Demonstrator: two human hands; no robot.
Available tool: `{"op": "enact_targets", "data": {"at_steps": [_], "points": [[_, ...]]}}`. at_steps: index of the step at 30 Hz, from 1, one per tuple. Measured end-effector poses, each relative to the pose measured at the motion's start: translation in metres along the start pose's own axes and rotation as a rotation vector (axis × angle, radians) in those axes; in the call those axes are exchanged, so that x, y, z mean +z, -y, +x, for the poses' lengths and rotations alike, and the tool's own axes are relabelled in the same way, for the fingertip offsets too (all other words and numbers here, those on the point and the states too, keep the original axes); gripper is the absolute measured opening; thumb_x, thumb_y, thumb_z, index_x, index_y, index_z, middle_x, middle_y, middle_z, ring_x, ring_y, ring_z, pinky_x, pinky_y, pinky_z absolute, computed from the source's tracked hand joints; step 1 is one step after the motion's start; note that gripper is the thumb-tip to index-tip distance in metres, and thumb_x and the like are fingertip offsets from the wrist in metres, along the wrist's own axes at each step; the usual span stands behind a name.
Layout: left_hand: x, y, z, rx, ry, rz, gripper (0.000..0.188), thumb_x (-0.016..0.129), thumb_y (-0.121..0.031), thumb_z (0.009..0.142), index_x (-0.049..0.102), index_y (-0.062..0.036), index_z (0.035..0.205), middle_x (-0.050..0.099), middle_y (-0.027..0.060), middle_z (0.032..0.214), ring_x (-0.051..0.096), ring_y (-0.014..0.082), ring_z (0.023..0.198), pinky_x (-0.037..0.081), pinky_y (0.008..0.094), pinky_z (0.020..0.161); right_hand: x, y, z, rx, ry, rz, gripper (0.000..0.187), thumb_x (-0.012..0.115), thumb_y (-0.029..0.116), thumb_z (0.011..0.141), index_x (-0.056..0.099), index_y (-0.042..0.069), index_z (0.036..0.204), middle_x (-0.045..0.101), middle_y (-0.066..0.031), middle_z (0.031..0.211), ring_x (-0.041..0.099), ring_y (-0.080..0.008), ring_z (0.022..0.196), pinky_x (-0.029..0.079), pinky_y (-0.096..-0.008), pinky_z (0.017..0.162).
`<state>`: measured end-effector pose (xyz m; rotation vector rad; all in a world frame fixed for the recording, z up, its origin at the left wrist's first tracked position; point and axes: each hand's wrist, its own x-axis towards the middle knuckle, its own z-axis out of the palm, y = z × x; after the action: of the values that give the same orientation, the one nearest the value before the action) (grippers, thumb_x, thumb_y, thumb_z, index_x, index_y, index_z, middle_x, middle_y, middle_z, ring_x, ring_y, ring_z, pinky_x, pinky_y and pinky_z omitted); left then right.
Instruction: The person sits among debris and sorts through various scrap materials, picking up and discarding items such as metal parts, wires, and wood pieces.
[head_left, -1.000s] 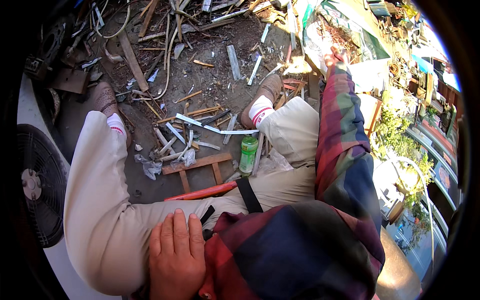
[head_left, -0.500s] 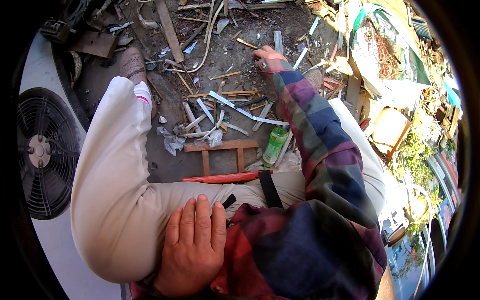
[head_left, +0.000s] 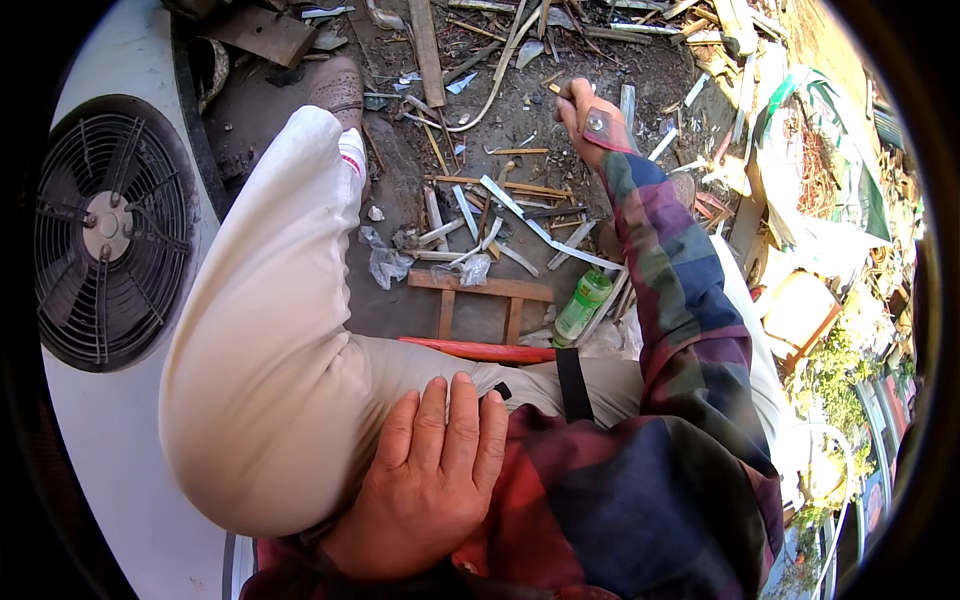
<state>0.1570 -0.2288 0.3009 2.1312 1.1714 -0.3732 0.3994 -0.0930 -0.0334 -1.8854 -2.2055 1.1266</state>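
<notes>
L hand (head_left: 430, 490) lies flat, fingers together and spread over the upper thigh of the cream trousers (head_left: 270, 350), at about 6 o'clock in view. It grips nothing, just rests palm down on cloth.

R hand (head_left: 578, 108) is way out at 12 o'clock, arm in the plaid sleeve (head_left: 670, 290) stretched over the rubble. Fist is curled shut, and a thin pale sliver pokes from it, but I can't tell what it is; too small to call. No contact w/ the ground debris that I can see.

Below that fist, at 1 o'clock from centre, lies a scatter of wood slats and white strips (head_left: 500, 215), w/ a small wooden frame (head_left: 480, 300) flat on the dirt. Green bottle (head_left: 583, 305) lies tilted just beside the frame's R end, touching the litter pile. Red-orange bar (head_left: 480, 350) runs just under the frame, near the lap.

Handling guess: the slats look light, stiff, splintery, prob. brittle; best pinched mid-length, away from jagged ends. Bottle looks like light plastic, smooth, could slip; take it round the body.

At 9 o'clock, a round fan grille (head_left: 110, 230) sits in a white housing. Brown shoe (head_left: 338, 85) is planted at 11 o'clock among the scrap.
</notes>
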Motion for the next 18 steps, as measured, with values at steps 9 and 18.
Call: {"op": "enact_targets", "data": {"at_steps": [9,18], "points": [[0.008,0.011,-0.006,0.041,-0.059,0.008,0.037,0.05,-0.019,0.086,0.058,0.002,0.115,0.06,0.0201,0.112,0.06,0.0306,0.102,0.045,0.0432,0.095,0.083,0.072,0.05,0.017,0.096,0.408,0.032,0.058,0.031,0.089,0.064,0.001,0.101,0.068,-0.0126,0.083,0.067,-0.0228,0.079,0.051,-0.0338,0.073],[0.002,0.023,-0.016,-0.013,-0.057,-0.028,0.036,0.05,-0.019,0.087,0.057,0.0012,0.116,0.06,0.0195,0.112,0.06,0.03,0.102,0.045,0.0428,0.095,0.102,0.112,0.077,0.278,0.143,0.298,0.039,0.072,0.034,0.074,0.064,-0.001,0.089,0.067,-0.0144,0.08,0.066,-0.023,0.077,0.05,-0.0326,0.072]]}}
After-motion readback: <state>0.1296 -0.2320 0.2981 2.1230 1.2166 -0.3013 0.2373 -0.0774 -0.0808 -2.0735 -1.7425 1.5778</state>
